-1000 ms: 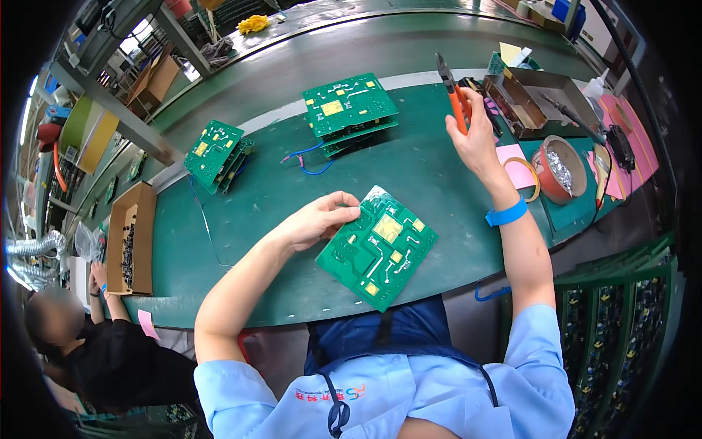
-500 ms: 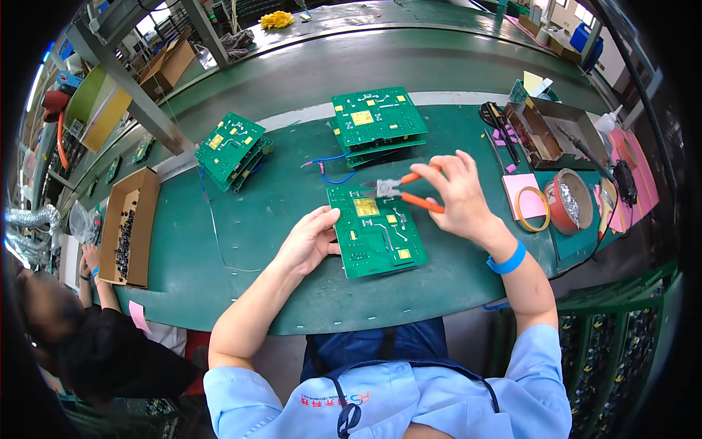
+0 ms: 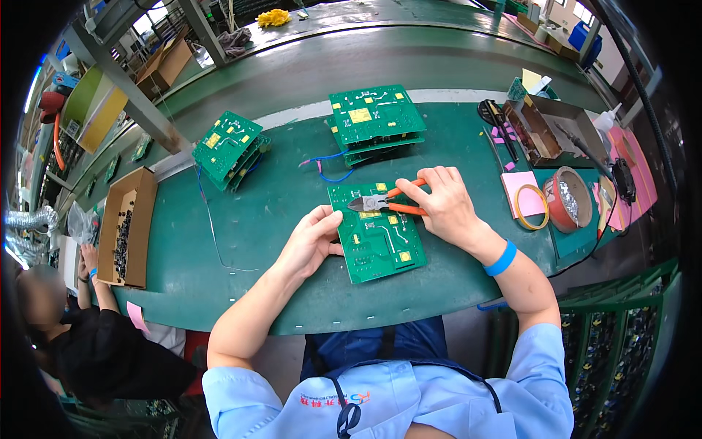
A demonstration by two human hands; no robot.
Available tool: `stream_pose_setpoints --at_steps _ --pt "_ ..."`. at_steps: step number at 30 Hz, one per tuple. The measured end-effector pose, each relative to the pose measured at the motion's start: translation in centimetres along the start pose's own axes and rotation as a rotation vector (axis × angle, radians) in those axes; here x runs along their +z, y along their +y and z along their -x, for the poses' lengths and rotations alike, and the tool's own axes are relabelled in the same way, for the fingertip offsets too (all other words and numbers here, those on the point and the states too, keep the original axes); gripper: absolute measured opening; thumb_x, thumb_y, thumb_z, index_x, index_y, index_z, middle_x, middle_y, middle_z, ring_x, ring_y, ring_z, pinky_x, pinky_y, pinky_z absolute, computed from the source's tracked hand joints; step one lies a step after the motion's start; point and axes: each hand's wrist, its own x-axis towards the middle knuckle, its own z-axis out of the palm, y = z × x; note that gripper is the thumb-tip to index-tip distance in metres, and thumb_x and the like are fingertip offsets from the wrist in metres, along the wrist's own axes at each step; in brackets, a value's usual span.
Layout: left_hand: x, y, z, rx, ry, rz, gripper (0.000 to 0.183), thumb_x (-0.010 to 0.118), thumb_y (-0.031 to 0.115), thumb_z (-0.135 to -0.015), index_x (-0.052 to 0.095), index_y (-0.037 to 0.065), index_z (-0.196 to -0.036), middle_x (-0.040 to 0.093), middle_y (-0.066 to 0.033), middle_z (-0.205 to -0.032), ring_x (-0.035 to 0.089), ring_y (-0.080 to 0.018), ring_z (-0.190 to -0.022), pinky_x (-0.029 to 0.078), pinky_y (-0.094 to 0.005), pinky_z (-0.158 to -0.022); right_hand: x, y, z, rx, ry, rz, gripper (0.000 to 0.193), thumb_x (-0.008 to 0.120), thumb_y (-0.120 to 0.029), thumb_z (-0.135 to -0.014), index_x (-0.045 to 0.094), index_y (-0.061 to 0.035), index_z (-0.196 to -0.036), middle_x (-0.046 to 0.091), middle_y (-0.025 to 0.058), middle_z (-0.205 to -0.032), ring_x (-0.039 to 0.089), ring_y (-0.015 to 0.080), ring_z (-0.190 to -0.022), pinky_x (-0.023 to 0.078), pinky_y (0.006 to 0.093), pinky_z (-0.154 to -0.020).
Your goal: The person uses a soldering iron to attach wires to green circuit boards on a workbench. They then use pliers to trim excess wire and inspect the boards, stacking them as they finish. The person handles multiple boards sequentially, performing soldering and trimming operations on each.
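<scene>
While the left hand (image 3: pixel 311 238) pinches the green board (image 3: pixel 376 249) by its nine o'clock edge, thumb (image 3: pixel 333 219) on top and fingers tucked behind, the right hand (image 3: pixel 446 208) holds the orange-handled cutters (image 3: pixel 371 203) over the board's upper part, handles parted in its grip and head pointing towards nine. The board is above the near part of the counter (image 3: pixel 190 256); whether it rests flat or is held clear, I cannot tell. Nor can I tell whether the blades (image 3: pixel 357 205) touch it, or how far they gape. They are near the left thumb, so, as I judge it, that thumb does best drawn back along the edge before any squeeze. Keeping the blades low and level should spare the yellow patches (image 3: pixel 405 256), and a firm left grip should stop the board twisting. Short, light squeezes seem safer than prying.

With the board as the dial's centre, a cardboard box (image 3: pixel 139 263) of small black parts (image 3: pixel 126 227) is at nine, well apart; a roll of tape (image 3: pixel 517 205) lies near three, a red bowl (image 3: pixel 561 219) just beyond. Farther out, a tray (image 3: pixel 523 135) sits at two, a stack of boards (image 3: pixel 378 115) at twelve with a blue wire (image 3: pixel 329 157) beside it, another stack (image 3: pixel 228 139) at ten. Farthest, a yellow cloth (image 3: pixel 273 17) lies near eleven.
</scene>
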Motion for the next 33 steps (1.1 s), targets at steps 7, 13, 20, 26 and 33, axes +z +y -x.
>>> stream_pose_setpoints --at_steps 7,13,20,26,33 --pt "-0.8 -0.3 -0.1 0.002 -0.007 0.009 0.025 0.048 0.021 -0.083 0.042 0.002 -0.098 0.053 -0.0094 -0.091 0.055 -0.0159 -0.079 0.049 -0.0310 -0.064 -0.7 -0.9 -0.3 0.106 -0.171 -0.249 0.040 0.061 -0.009 -0.062 0.051 -0.0116 -0.101 0.047 0.0068 -0.068 0.049 0.0213 -0.063 0.039 0.0305 -0.057" --pt "-0.4 -0.4 -0.2 -0.002 0.003 -0.016 0.027 0.047 0.021 -0.083 0.042 0.001 -0.100 0.053 -0.0093 -0.094 0.054 -0.0153 -0.082 0.048 -0.0311 -0.066 -2.7 4.1 -0.7 0.822 0.337 -1.453 0.035 0.055 -0.014 -0.075 0.044 -0.0045 -0.107 0.050 0.0062 -0.078 0.053 0.0162 -0.071 0.044 0.0288 -0.062" --pt "-0.7 -0.5 -0.4 -0.023 -0.012 -0.022 0.027 0.045 0.020 -0.084 0.041 0.000 -0.103 0.053 -0.0093 -0.094 0.055 -0.0155 -0.082 0.049 -0.0326 -0.069 -1.2 8.6 1.3 1.054 0.562 -1.348 0.041 0.053 -0.017 -0.078 0.038 -0.0016 -0.113 0.049 0.0071 -0.084 0.051 0.0146 -0.074 0.044 0.0274 -0.063" --pt "-0.7 -0.6 -0.7 -0.011 -0.014 -0.040 0.027 0.043 0.019 -0.084 0.042 0.000 -0.103 0.054 -0.0089 -0.093 0.056 -0.0148 -0.079 0.049 -0.0314 -0.068 -0.1 7.6 1.2 1.004 0.344 -1.042 0.055 0.061 -0.023 -0.071 0.036 -0.0028 -0.115 0.050 0.0095 -0.087 0.051 0.0151 -0.076 0.042 0.0279 -0.066" --pt "-0.4 -0.5 -0.4 -0.003 -0.007 -0.048 0.028 0.042 0.018 -0.085 0.042 -0.001 -0.105 0.054 -0.0089 -0.096 0.056 -0.0148 -0.082 0.049 -0.0314 -0.069 1.8 8.6 1.9 1.084 0.234 -0.741 0.058 0.067 -0.028 -0.063 0.036 -0.0036 -0.106 0.049 0.0129 -0.091 0.051 0.0190 -0.080 0.040 0.0289 -0.071"
